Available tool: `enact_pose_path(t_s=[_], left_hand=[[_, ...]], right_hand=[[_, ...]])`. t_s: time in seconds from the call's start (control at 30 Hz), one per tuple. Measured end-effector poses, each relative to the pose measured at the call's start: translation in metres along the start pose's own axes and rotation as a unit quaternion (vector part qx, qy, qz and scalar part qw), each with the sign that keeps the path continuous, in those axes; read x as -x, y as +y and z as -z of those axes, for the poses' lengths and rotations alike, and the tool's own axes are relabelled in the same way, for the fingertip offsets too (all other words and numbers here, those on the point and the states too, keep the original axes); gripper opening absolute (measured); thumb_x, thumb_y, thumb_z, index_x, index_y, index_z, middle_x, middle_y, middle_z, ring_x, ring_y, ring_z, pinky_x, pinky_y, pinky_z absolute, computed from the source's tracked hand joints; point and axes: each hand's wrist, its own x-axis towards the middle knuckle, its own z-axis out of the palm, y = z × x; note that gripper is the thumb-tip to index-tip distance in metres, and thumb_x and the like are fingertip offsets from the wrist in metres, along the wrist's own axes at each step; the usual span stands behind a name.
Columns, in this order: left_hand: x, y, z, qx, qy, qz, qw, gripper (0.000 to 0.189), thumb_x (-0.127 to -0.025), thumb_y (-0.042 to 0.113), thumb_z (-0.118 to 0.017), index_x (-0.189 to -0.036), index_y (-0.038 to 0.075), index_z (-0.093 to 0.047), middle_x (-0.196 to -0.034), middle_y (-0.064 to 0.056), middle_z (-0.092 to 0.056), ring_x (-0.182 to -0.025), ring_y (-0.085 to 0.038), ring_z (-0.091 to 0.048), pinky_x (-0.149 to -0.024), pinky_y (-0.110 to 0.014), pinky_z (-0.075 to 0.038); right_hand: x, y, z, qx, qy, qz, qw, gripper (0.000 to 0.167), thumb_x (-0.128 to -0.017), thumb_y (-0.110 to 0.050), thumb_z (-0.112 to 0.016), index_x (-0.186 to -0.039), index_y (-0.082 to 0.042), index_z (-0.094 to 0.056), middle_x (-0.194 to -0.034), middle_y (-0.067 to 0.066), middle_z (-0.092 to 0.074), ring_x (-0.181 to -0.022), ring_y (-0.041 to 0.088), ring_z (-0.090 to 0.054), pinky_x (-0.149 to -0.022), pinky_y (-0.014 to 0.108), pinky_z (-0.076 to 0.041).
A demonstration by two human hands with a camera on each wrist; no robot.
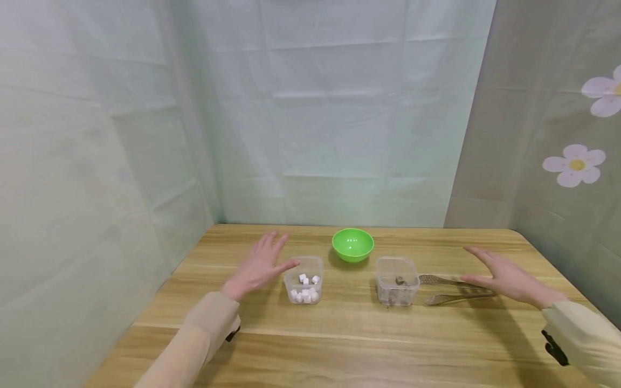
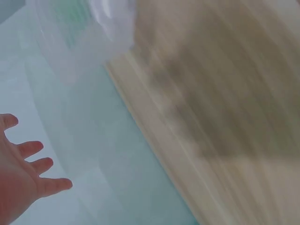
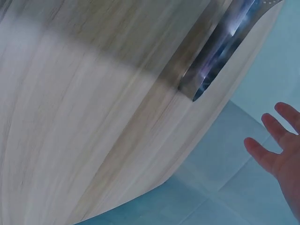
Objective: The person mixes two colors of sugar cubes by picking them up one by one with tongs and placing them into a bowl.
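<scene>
My right hand (image 1: 506, 277): spread, held nothing, near the joined end of the tongs (image 1: 456, 297).
My left hand (image 1: 257, 267): spread too, near the tub of white cubes (image 1: 310, 265).
Tongs' feel: likely light, springy, hard, a bit slippery; best squeezed mid-arm.
Tongs' place: on the table (image 1: 349, 345), beside the other tub (image 1: 395, 267).
Tongs' way: long side ran left-right; tips pointed left.

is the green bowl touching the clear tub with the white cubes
Apart: the head view shows a strip of bare wooden tabletop between the green bowl and the clear tub of white cubes.
</scene>
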Motion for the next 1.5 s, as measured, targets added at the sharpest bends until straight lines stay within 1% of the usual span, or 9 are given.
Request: enact_pose_path(t_s=[0.07, 0.23, 0.5, 0.7, 0.9, 1.03, 1.1, 1.3, 1.5], left_hand=[[-0.005, 0.008, -0.001, 0.009, 0.005, -0.015, 0.9998, 0.080, -0.085, 0.062, -0.042, -0.143, 0.010, -0.023, -0.143, -0.020, -0.019, -0.128, -0.036, -0.017, -0.100, -0.053, -0.014], [-0.018, 0.027, -0.004, 0.031, 0.008, -0.034, 0.9989, 0.083, -0.083, 0.064, -0.043, -0.142, 0.010, -0.026, -0.141, -0.018, -0.025, -0.126, -0.032, -0.023, -0.097, -0.052, -0.023], [-0.037, 0.056, -0.010, 0.048, -0.028, -0.046, 0.9974, 0.087, -0.079, 0.070, -0.040, -0.142, 0.010, -0.027, -0.139, -0.012, -0.028, -0.125, -0.026, -0.027, -0.095, -0.046, -0.031], [-0.050, 0.076, -0.019, 0.063, -0.051, -0.052, 0.9954, 0.085, -0.078, 0.070, -0.043, -0.141, 0.015, -0.028, -0.136, -0.006, -0.030, -0.122, -0.022, -0.030, -0.091, -0.043, -0.037], [-0.060, 0.093, -0.032, 0.094, -0.055, -0.084, 0.9906, 0.077, -0.079, 0.059, -0.055, -0.136, 0.010, -0.036, -0.134, -0.011, -0.031, -0.120, -0.023, -0.033, -0.092, -0.038, -0.037], [-0.067, 0.102, -0.043, 0.112, -0.051, -0.119, 0.9852, 0.070, -0.081, 0.052, -0.059, -0.132, 0.007, -0.040, -0.131, -0.009, -0.035, -0.116, -0.020, -0.038, -0.091, -0.031, -0.037], [-0.069, 0.106, -0.048, 0.119, -0.057, -0.128, 0.9830, 0.069, -0.081, 0.051, -0.060, -0.131, 0.007, -0.041, -0.130, -0.008, -0.036, -0.115, -0.019, -0.039, -0.092, -0.031, -0.036], [-0.074, 0.114, -0.063, 0.167, -0.094, -0.119, 0.9743, 0.074, -0.078, 0.051, -0.063, -0.134, 0.009, -0.039, -0.130, -0.004, -0.038, -0.117, -0.016, -0.038, -0.096, -0.031, -0.031], [-0.078, 0.119, -0.075, 0.197, -0.096, -0.119, 0.9684, 0.076, -0.076, 0.048, -0.067, -0.133, 0.006, -0.040, -0.127, -0.003, -0.042, -0.113, -0.018, -0.042, -0.094, -0.026, -0.032]], right_hand=[[-0.002, -0.002, -0.001, -0.002, -0.002, 0.005, 1.0000, 0.075, -0.084, -0.040, -0.061, -0.138, 0.001, -0.030, -0.130, 0.032, -0.034, -0.113, 0.051, -0.034, -0.083, 0.064, -0.029], [-0.007, -0.007, -0.003, -0.009, -0.009, 0.012, 0.9999, 0.075, -0.083, -0.042, -0.062, -0.137, 0.001, -0.032, -0.130, 0.030, -0.037, -0.112, 0.049, -0.036, -0.083, 0.063, -0.031], [-0.009, -0.008, -0.008, -0.011, -0.022, 0.030, 0.9993, 0.080, -0.078, -0.045, -0.067, -0.133, 0.004, -0.036, -0.126, 0.031, -0.040, -0.110, 0.049, -0.038, -0.082, 0.063, -0.033], [-0.008, -0.005, -0.011, -0.021, -0.040, 0.036, 0.9983, 0.083, -0.074, -0.047, -0.069, -0.133, 0.002, -0.037, -0.121, 0.029, -0.045, -0.108, 0.046, -0.042, -0.080, 0.061, -0.036], [-0.008, 0.000, -0.018, -0.024, -0.046, 0.062, 0.9967, 0.086, -0.069, -0.048, -0.073, -0.129, 0.003, -0.041, -0.116, 0.027, -0.049, -0.102, 0.044, -0.046, -0.077, 0.060, -0.038], [-0.006, 0.004, -0.023, -0.038, -0.055, 0.071, 0.9952, 0.085, -0.067, -0.046, -0.075, -0.127, 0.004, -0.042, -0.114, 0.027, -0.049, -0.100, 0.044, -0.046, -0.076, 0.059, -0.039], [-0.006, 0.006, -0.026, -0.045, -0.061, 0.069, 0.9948, 0.085, -0.066, -0.045, -0.075, -0.127, 0.004, -0.042, -0.114, 0.027, -0.048, -0.100, 0.043, -0.047, -0.075, 0.058, -0.040], [-0.007, 0.005, -0.029, -0.063, -0.070, 0.075, 0.9927, 0.082, -0.068, -0.041, -0.075, -0.126, 0.007, -0.043, -0.115, 0.026, -0.047, -0.099, 0.042, -0.046, -0.073, 0.054, -0.042], [-0.008, 0.008, -0.034, -0.057, -0.069, 0.077, 0.9930, 0.080, -0.067, -0.041, -0.076, -0.122, 0.009, -0.046, -0.110, 0.025, -0.050, -0.094, 0.039, -0.049, -0.073, 0.053, -0.043]])
